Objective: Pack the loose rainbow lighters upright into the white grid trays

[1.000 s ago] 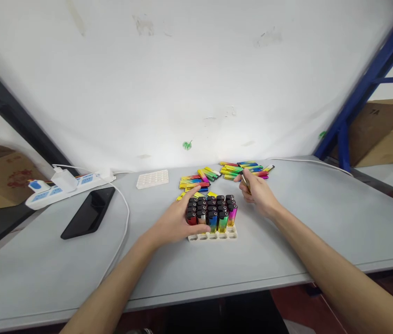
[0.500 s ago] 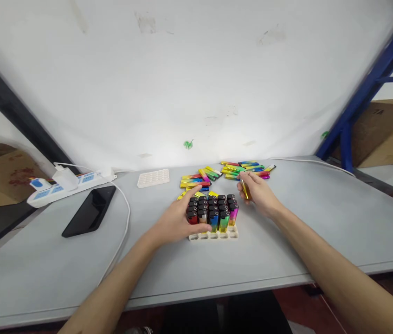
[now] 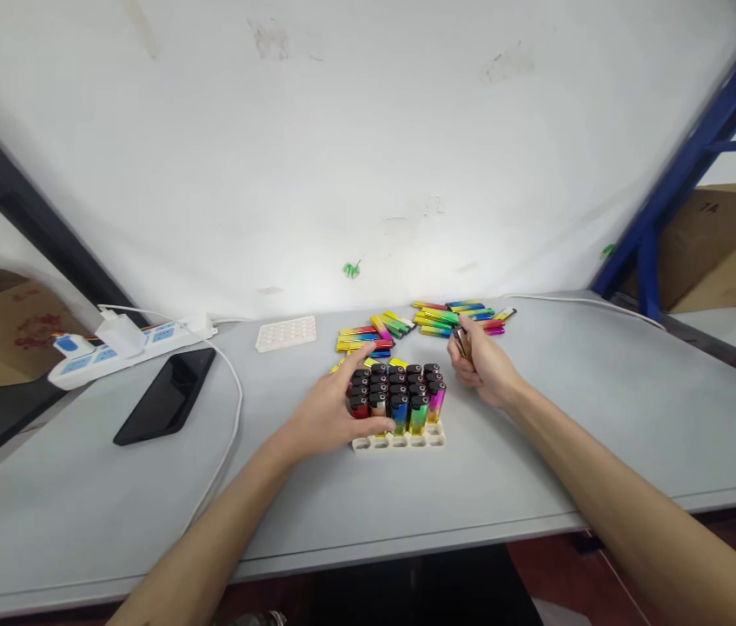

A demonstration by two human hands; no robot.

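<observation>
Several lighters (image 3: 399, 413) with black tops and shiny coloured bodies stand upright in rows in a white holed tray (image 3: 400, 442). The front row of holes is bare. My left hand (image 3: 332, 409) wraps the left side of this block, thumb along the front lighters and fingers reaching behind. To the right of the tray, my right hand (image 3: 483, 361) is closed around one lighter (image 3: 462, 342), held above the table with its dark top pointing up. Its lower body is hidden by my fingers.
Loose lighters lie in a left pile (image 3: 368, 337) and a right pile (image 3: 436, 320) near the wall. Another white holed tray (image 3: 286, 333) lies at the back. A phone (image 3: 165, 396), a white cable (image 3: 235, 409) and a power strip (image 3: 139, 348) are on the left.
The lighter in my right hand has turned, so its dark top now shows instead of its gold body. My left hand stays around the lighters in the tray.
</observation>
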